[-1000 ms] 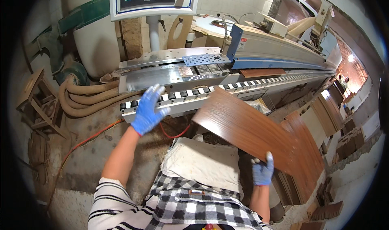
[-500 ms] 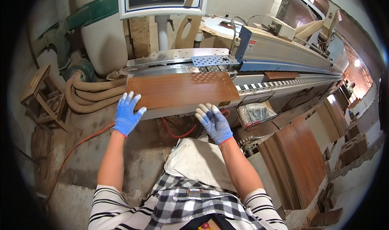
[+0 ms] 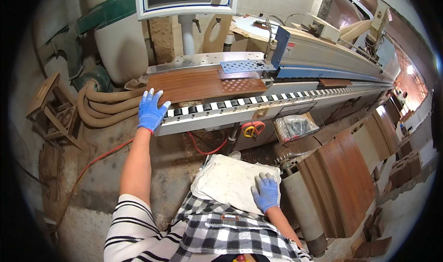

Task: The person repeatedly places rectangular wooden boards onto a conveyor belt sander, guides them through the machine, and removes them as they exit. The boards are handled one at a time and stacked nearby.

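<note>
On the machine bed (image 3: 194, 61), the wood panel (image 3: 203, 83) lies farther in, right hand (image 3: 265, 192) withdrawn.

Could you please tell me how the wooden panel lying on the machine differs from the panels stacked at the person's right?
The wooden panel on the machine is single; the stacked panels are several, piled up. The first lies on the machine's conveyor, the stack sits lower, beside the machine. The left hand rests on the first panel's edge; no hand touches the stack. Both share a reddish-brown wood grain.

Blue guard (image 3: 295, 54) low over panel (image 3: 203, 83)
</note>
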`<state>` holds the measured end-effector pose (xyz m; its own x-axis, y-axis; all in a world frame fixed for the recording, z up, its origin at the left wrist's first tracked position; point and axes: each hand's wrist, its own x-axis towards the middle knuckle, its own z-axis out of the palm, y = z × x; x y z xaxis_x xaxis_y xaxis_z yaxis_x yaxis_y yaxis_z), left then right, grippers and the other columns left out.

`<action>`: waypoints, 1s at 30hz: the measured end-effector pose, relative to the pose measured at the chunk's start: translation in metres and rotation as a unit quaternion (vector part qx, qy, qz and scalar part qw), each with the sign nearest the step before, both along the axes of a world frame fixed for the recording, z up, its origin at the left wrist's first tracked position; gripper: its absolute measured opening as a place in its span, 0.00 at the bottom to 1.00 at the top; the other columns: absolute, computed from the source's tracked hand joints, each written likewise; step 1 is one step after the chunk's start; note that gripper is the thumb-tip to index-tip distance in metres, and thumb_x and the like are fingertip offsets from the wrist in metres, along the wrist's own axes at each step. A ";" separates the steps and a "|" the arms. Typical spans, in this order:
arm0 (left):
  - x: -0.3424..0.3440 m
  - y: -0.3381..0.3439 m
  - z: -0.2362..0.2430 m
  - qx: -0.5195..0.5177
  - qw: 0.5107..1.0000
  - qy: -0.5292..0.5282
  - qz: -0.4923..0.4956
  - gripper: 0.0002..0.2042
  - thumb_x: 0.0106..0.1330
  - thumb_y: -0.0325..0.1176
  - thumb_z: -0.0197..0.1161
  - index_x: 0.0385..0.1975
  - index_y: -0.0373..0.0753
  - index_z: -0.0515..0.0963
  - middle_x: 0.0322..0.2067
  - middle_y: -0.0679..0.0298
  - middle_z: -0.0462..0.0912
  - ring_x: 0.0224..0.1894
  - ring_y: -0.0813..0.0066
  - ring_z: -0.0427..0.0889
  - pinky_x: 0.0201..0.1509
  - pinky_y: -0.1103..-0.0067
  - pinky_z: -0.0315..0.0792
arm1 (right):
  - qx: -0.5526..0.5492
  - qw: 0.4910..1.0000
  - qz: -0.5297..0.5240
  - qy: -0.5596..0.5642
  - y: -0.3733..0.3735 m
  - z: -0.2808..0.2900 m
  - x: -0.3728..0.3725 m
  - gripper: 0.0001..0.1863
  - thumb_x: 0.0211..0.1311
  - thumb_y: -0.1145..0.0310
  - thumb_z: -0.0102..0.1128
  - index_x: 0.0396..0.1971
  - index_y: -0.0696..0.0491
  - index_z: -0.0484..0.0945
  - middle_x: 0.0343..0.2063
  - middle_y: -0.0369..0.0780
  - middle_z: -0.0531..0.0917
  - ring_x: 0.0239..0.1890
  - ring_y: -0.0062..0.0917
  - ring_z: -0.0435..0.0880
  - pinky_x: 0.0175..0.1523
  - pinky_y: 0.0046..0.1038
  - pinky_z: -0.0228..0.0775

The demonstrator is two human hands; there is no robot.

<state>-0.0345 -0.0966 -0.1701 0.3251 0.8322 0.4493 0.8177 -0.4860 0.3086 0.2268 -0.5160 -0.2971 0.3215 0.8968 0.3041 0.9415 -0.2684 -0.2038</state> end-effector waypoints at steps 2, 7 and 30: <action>-0.001 0.001 -0.003 0.000 1.000 -0.001 0.006 0.29 0.62 0.53 0.62 0.61 0.48 0.72 0.68 0.53 0.61 0.71 0.53 0.55 0.72 0.64 0.52 | 0.020 1.000 -0.001 -0.001 0.000 -0.006 -0.002 0.21 0.57 0.59 0.57 0.49 0.53 0.77 0.55 0.46 0.75 0.61 0.45 0.66 0.68 0.47 0.51; -0.004 0.004 -0.007 0.009 1.000 -0.011 -0.003 0.29 0.61 0.52 0.63 0.60 0.46 0.73 0.67 0.52 0.62 0.70 0.52 0.55 0.72 0.64 0.52 | 0.039 0.999 0.003 0.004 0.001 -0.011 0.000 0.18 0.57 0.61 0.57 0.46 0.53 0.79 0.54 0.45 0.75 0.60 0.44 0.67 0.68 0.47 0.52; -0.040 0.016 -0.016 -0.045 0.994 -0.094 -0.032 0.25 0.64 0.42 0.62 0.62 0.46 0.71 0.67 0.51 0.63 0.69 0.53 0.60 0.72 0.68 0.54 | 0.034 0.999 -0.003 0.016 -0.001 -0.009 0.001 0.18 0.57 0.60 0.57 0.45 0.52 0.80 0.55 0.44 0.75 0.61 0.43 0.67 0.69 0.47 0.50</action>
